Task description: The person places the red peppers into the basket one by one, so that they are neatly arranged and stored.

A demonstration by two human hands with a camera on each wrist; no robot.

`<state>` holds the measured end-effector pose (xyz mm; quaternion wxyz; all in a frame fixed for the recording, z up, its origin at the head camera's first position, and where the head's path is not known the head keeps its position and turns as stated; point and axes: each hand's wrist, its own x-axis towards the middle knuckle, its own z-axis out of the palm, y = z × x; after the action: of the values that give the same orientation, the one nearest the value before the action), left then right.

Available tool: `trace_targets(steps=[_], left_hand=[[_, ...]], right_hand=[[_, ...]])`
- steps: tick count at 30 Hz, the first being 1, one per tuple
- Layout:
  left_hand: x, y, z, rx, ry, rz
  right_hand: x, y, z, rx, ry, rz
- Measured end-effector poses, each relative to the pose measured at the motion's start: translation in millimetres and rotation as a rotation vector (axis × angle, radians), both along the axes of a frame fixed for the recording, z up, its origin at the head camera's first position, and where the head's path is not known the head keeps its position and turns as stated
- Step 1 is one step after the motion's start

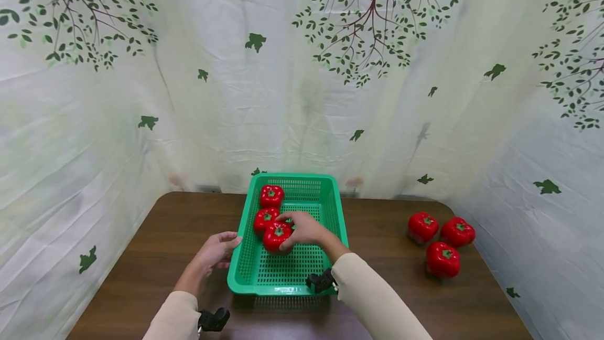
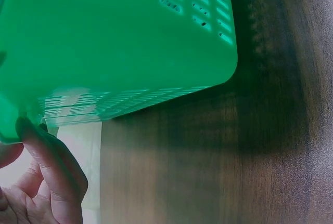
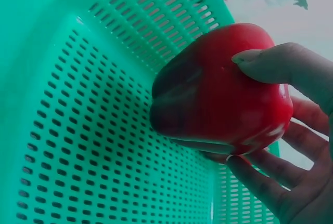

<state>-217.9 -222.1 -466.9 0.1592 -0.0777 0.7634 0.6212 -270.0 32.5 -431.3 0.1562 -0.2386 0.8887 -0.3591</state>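
A green plastic basket (image 1: 344, 224) with slotted sides stands on the table. My right hand (image 1: 306, 229) is inside it, gripping a red bell pepper (image 1: 275, 240) with thumb on one side and fingers round the other. In the right wrist view this bell pepper (image 3: 223, 89) is tilted close over the perforated floor. Two more red bell peppers, a far one (image 1: 271, 195) and a middle one (image 1: 264, 218), sit along the basket's left side. My left hand (image 1: 218, 252) holds the left rim, its fingers (image 2: 54, 169) curled under the edge in the left wrist view.
Three red bell peppers, one at the left (image 1: 422, 226), one at the right (image 1: 457, 232) and one nearer (image 1: 443, 260), stand together on the right of the brown wooden table (image 1: 382, 287). A leaf-patterned curtain (image 1: 302, 119) hangs behind and round the table.
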Motion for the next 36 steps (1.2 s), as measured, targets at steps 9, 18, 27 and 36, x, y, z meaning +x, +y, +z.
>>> trace_targets(steps=[9,18,27,36], left_hand=[[-1.1,-1.0,-2.7,0.001,-0.007,0.002],[-1.2,-1.2,-2.6,-0.007,-0.002,0.002],[-1.3,-1.2,-2.2,-0.001,-0.004,0.000],[-1.2,-1.3,-1.8,0.014,-0.014,0.006]], right_hand=[[6.0,-13.9,-5.5,-0.006,-0.029,0.030],[9.2,-26.6,-11.6,0.032,-0.049,0.008],[13.8,-34.0,-15.6,0.069,-0.052,0.006],[18.3,-40.4,-18.2,0.081,-0.031,-0.008]])
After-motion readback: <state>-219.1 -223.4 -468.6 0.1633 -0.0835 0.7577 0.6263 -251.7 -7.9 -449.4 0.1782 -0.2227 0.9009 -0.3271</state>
